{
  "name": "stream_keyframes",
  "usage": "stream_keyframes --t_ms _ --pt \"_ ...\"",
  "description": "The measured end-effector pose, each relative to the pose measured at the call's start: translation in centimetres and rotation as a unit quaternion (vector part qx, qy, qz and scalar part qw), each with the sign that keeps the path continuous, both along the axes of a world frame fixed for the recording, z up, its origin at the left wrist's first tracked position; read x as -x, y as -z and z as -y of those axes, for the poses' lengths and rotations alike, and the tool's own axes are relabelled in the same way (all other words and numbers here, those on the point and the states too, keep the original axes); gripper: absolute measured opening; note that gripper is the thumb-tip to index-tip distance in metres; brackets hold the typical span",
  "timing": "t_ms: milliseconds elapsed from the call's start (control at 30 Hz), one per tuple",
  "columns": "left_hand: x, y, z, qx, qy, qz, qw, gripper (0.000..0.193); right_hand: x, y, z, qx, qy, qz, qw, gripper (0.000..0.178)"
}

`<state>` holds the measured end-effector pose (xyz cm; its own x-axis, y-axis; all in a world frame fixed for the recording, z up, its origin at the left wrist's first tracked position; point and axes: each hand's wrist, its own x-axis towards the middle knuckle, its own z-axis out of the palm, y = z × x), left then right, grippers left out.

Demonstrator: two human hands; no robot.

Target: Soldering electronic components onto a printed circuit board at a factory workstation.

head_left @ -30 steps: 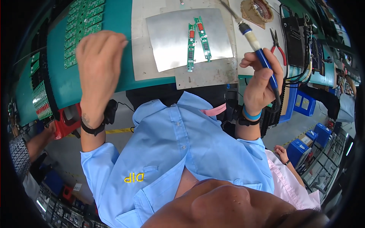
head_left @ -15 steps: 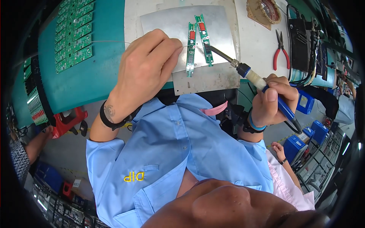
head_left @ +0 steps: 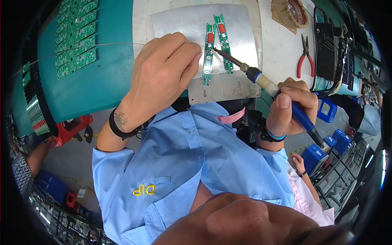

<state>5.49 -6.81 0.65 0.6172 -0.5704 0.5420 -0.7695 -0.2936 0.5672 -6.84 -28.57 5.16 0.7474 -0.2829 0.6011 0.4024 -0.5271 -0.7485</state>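
Observation:
My left hand (head_left: 163, 69) is closed in a pinch on a thin solder wire (head_left: 114, 43), which runs off to the left behind it. The wire's short free end points at the left one of two narrow green circuit boards (head_left: 208, 67). My right hand (head_left: 294, 107) grips a soldering iron (head_left: 267, 85) with a blue handle and a cream sleeve. Its dark tip meets the middle of that left board, close to the wire's end. Beside it lies the second narrow board (head_left: 222, 38), slightly slanted. Each board carries a red part. Both lie on a metal sheet (head_left: 179, 22).
Several green circuit board panels (head_left: 83, 30) lie on the teal mat (head_left: 110, 77) at the left. Red-handled pliers (head_left: 305, 57) and a round container (head_left: 295, 12) are at the right, near a dark tool holder (head_left: 325, 53). Other people's arms show at both sides.
The iron's tip has moved left, from beside the right board onto the left board, where the wire's end is. My left hand keeps its pinch on the solder wire.

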Motion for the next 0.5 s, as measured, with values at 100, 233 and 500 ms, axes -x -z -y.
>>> stream_keyframes --t_ms 100,233,500 --pt "-0.05 0.15 -0.05 0.003 0.003 0.007 1.0 0.018 0.1 0.01 -0.12 -0.004 -0.001 -0.009 1.0 0.019" --pt "-0.07 0.19 -0.06 0.003 0.005 0.014 1.0 0.019 -0.17 0.14 -0.25 0.009 0.004 0.001 1.0 0.02" --pt "-0.08 0.15 0.02 0.0 0.007 0.016 1.0 0.02 -0.22 0.18 -0.2 0.019 0.007 0.001 1.0 0.019"
